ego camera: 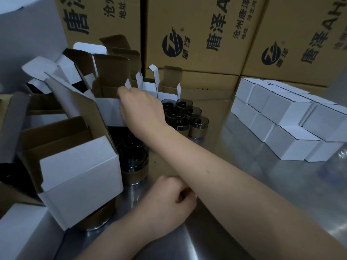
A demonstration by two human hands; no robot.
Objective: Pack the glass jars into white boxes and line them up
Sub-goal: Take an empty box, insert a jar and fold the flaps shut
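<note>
My right hand (139, 107) reaches across to the left and grips the rim of an open white box (109, 111) with its fingers over the edge. My left hand (169, 199) lies low on the metal table (234, 166), under my right forearm, fingers curled with nothing visible in them. Several dark glass jars (187, 113) with gold bands stand in a cluster just right of my right hand. Another jar (134, 166) stands nearer, beside a large open white box (80, 175) that sits tilted on top of a further jar (97, 220).
Closed white boxes (281, 119) are lined up and stacked in two layers on the right. More open white boxes (112, 72) crowd the back left. Big brown cartons (197, 34) wall off the rear. A clear plastic bottle (338, 162) shows at the right edge.
</note>
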